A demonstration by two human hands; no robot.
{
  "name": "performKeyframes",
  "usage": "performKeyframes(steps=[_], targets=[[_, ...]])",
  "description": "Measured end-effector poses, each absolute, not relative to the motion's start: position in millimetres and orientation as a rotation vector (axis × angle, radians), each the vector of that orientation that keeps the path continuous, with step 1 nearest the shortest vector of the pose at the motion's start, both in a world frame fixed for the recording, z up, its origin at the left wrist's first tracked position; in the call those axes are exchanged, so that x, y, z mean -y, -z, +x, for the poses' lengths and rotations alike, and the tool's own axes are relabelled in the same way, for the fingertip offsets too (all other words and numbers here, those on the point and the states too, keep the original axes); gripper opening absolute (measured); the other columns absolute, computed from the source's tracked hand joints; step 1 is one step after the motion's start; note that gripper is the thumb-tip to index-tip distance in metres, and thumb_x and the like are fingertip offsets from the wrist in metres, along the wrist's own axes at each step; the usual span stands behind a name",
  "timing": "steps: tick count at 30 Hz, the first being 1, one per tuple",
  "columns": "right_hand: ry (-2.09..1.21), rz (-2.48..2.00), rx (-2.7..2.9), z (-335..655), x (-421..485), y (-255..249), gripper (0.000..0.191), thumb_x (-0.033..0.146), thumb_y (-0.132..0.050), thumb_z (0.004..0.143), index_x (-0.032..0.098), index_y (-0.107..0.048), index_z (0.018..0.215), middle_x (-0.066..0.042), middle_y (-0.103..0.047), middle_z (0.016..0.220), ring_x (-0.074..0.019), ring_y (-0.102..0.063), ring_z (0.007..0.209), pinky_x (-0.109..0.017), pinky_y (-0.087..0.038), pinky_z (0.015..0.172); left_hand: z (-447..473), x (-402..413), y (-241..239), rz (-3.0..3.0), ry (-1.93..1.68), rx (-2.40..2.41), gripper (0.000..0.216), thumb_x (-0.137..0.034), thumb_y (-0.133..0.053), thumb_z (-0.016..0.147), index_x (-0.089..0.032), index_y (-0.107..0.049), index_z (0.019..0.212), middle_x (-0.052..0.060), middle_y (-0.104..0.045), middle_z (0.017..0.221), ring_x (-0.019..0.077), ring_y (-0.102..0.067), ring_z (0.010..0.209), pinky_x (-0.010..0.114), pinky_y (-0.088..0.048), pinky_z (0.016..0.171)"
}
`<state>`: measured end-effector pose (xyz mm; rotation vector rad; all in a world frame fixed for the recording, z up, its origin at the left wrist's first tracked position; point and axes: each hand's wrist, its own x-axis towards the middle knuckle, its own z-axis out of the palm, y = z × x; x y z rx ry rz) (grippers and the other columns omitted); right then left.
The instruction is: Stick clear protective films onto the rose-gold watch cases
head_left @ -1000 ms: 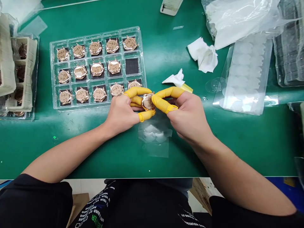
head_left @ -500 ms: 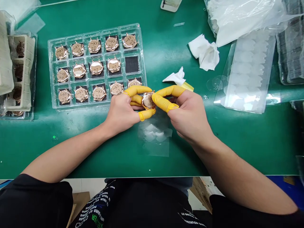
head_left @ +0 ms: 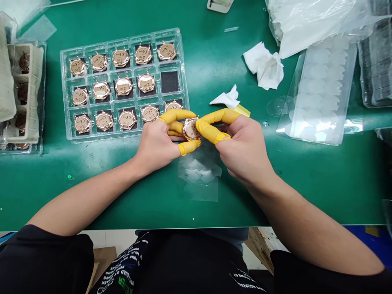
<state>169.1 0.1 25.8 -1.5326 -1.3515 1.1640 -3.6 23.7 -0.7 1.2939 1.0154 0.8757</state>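
Note:
A rose-gold watch case (head_left: 191, 128), its engraved back facing up, is held over the mat between my two hands. My left hand (head_left: 162, 136) grips it from the left, yellow-cotted thumb below and fingers above and behind. Closed at the case's right edge are the yellow-cotted thumb and forefinger of my right hand (head_left: 234, 132); whether a thin film is between them cannot be seen. Left of them lies a clear plastic tray (head_left: 67, 139) of similar cases, with one pocket (head_left: 169, 82) showing only its black pad. Beneath my hands is a clear sheet with round films (head_left: 199, 175).
Crumpled white tissues (head_left: 265, 67) and a smaller white wipe (head_left: 226, 98) lie to the right. Beyond them are a sheet of round films (head_left: 317, 98) and a plastic bag (head_left: 312, 24). Stacked trays (head_left: 36, 98) stand at the left edge.
Both hands keep nearly the same hold on the watch case. The view has shifted very slightly; nothing has been taken up or let go.

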Motion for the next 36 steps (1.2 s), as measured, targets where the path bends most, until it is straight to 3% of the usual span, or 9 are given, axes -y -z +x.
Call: performKeyframes(steps=[6,10,12,17,20,23,27,36], targets=[[-0.674,-1.555,1.264,197.2,-14.7,-34.8,0.021,0.041,-0.075,0.091,0.023,-0.072,0.102,-0.01,-0.073,0.108,-0.0241,-0.069,0.102,-0.042,-0.054,0.092,-2.4,-23.8,2.4,1.305,-0.883,-1.05,0.053,-0.016,-0.087,0.067,-0.02,-0.072,0.117,0.0,-0.081,0.095,0.0171,-0.081,0.087,0.028,-0.07,0.081],[-0.482,-2.055,1.615,231.4,-29.3,-37.5,0.03,0.018,-0.086,0.068,0.019,-0.073,0.094,-0.011,-0.07,0.096,-0.0198,-0.057,0.077,-0.043,-0.043,0.074,-2.4,-23.6,2.2,1.305,-0.877,-1.031,0.052,-0.016,-0.087,0.068,-0.019,-0.071,0.118,0.0,-0.081,0.093,0.0163,-0.081,0.084,0.026,-0.069,0.079],[-0.432,-2.234,1.8,239.0,-32.3,-37.8,0.028,0.008,-0.081,0.061,0.019,-0.066,0.082,-0.007,-0.063,0.085,-0.0148,-0.045,0.068,-0.04,-0.036,0.068,-2.3,-23.4,1.0,1.307,-0.873,-1.037,0.052,-0.016,-0.087,0.068,-0.018,-0.071,0.118,0.0,-0.081,0.091,0.0153,-0.081,0.083,0.024,-0.069,0.078],[-0.411,-2.485,1.872,243.3,-34.7,-54.1,0.037,-0.001,-0.066,0.066,0.023,-0.038,0.067,0.003,-0.036,0.065,-0.0105,-0.023,0.059,-0.035,-0.025,0.062,-1.8,-22.9,-1.9,1.31,-0.858,-1.09,0.051,-0.015,-0.085,0.069,-0.018,-0.071,0.117,-0.001,-0.082,0.09,0.0134,-0.081,0.083,0.021,-0.067,0.078],[-0.553,-2.328,1.715,239.2,-31.8,-61.1,0.03,0.0,-0.06,0.07,0.024,-0.04,0.07,0.002,-0.044,0.069,-0.0117,-0.035,0.06,-0.034,-0.03,0.062,-1.5,-22.6,-1.1,1.318,-0.865,-1.082,0.051,-0.016,-0.086,0.069,-0.019,-0.071,0.118,-0.001,-0.082,0.09,0.0139,-0.081,0.084,0.021,-0.067,0.079],[-0.732,-1.81,1.768,219.6,-21.3,-52.7,0.011,0.017,-0.058,0.08,0.023,-0.049,0.079,-0.003,-0.057,0.081,-0.016,-0.052,0.071,-0.034,-0.04,0.066,-1.5,-22.7,0.4,1.306,-0.884,-1.067,0.051,-0.015,-0.086,0.069,-0.018,-0.071,0.117,-0.001,-0.082,0.091,0.0138,-0.081,0.084,0.021,-0.067,0.078],[-0.66,-1.448,2.023,190.1,-7.1,-30.8,0.005,0.028,-0.055,0.089,0.024,-0.056,0.092,-0.008,-0.068,0.097,-0.0218,-0.063,0.084,-0.037,-0.046,0.072,-3.0,-23.7,1.7,1.273,-0.878,-1.021,0.053,-0.012,-0.085,0.066,-0.017,-0.072,0.117,-0.001,-0.08,0.088,0.0127,-0.08,0.079,0.019,-0.065,0.073],[-0.563,-1.528,1.943,194.8,-9.2,-2.9,0.01,0.029,-0.066,0.086,0.025,-0.056,0.089,-0.001,-0.055,0.07,-0.0187,-0.053,0.064,-0.035,-0.04,0.061,-3.5,-23.4,0.8,1.183,-0.884,-0.991,0.054,-0.014,-0.088,0.062,-0.016,-0.073,0.114,-0.001,-0.08,0.086,0.0136,-0.08,0.078,0.021,-0.067,0.074]])
